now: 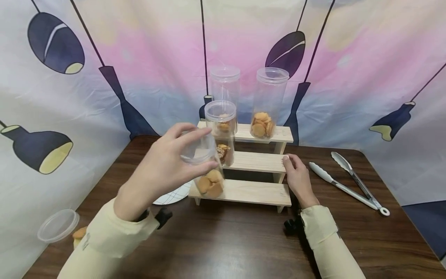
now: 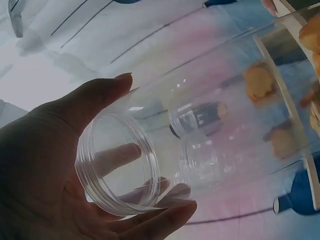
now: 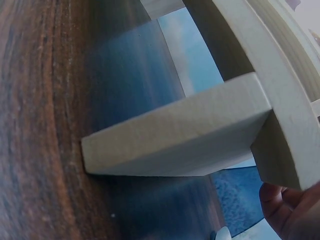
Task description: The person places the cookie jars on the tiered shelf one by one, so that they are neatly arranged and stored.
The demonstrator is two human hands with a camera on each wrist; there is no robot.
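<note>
My left hand (image 1: 162, 161) grips a clear plastic jar (image 1: 219, 173) near its top, thumb on one side and fingers round the other. Round golden cookies (image 1: 210, 185) lie in the bottom of this jar. Its base is at the left end of the lowest step of a tiered wooden stand (image 1: 258, 192); whether it touches the wood I cannot tell. In the left wrist view the jar's ridged top (image 2: 117, 165) sits inside my hand. My right hand (image 1: 299, 178) holds the right end of the stand's middle step, fingertips on the board's edge.
On the middle step stands a cookie jar (image 1: 220, 112); two more jars (image 1: 271, 89) are on the top step. White-tipped tongs (image 1: 348, 186) lie at right. At left are a round clear lid (image 1: 58, 226), some cookies (image 1: 79, 234) and a white grid-patterned round piece (image 1: 175, 194).
</note>
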